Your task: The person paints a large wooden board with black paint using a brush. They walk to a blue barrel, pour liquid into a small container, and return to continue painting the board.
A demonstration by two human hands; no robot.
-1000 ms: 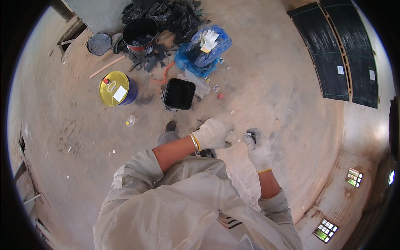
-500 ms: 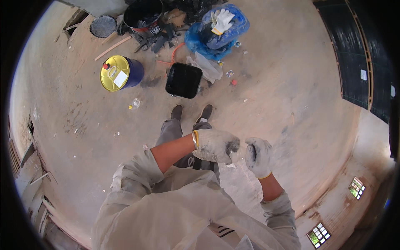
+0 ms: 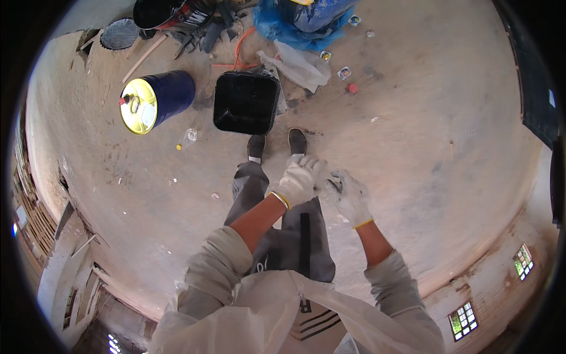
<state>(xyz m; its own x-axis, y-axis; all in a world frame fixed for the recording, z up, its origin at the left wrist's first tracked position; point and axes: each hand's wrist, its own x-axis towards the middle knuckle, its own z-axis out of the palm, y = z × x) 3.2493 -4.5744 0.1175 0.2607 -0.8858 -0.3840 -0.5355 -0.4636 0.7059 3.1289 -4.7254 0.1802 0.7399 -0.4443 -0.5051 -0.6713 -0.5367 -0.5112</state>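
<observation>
1. Left hand (image 3: 299, 180), white-gloved, is curling its grip toward the right hand; whether it is holding anything cannot be told.
2. Right hand (image 3: 351, 196), gloved, is spreading its fingers, meeting the left.
3. Black square bucket (image 3: 246, 102) is standing on the floor beyond the shoes (image 3: 277, 143); yellow-topped blue drum (image 3: 154, 101) is lying left.

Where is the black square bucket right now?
In the head view, the black square bucket stands on the floor ahead of the person's shoes, right of the yellow-topped blue drum.
</observation>
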